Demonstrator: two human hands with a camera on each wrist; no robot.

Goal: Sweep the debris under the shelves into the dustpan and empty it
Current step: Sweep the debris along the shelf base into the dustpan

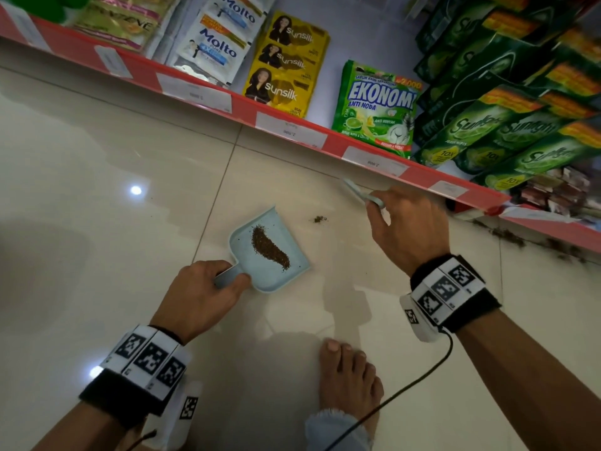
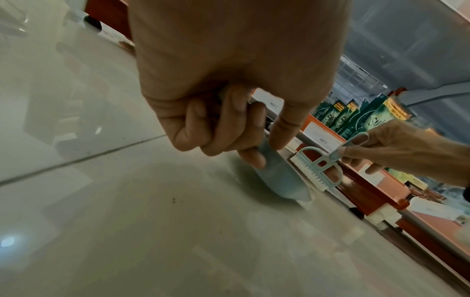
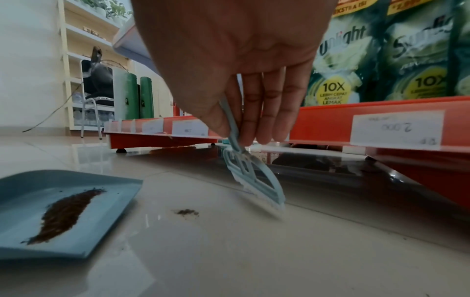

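Right hand (image 1: pixel 411 227): pinches brush (image 3: pixel 254 180), bristles down on floor. Small debris clump (image 1: pixel 320 219) lies between brush and dustpan (image 1: pixel 270 252), mouth facing it; left hand (image 1: pixel 208 289) grips pan handle.

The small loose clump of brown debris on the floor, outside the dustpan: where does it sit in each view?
Head: the loose clump lies on the floor tile right of the dustpan, left of the right hand.
Left wrist: not visible; the left hand blocks that area.
Right wrist: low centre, between the dustpan and the brush.
Shared landmark: the red shelf edge.
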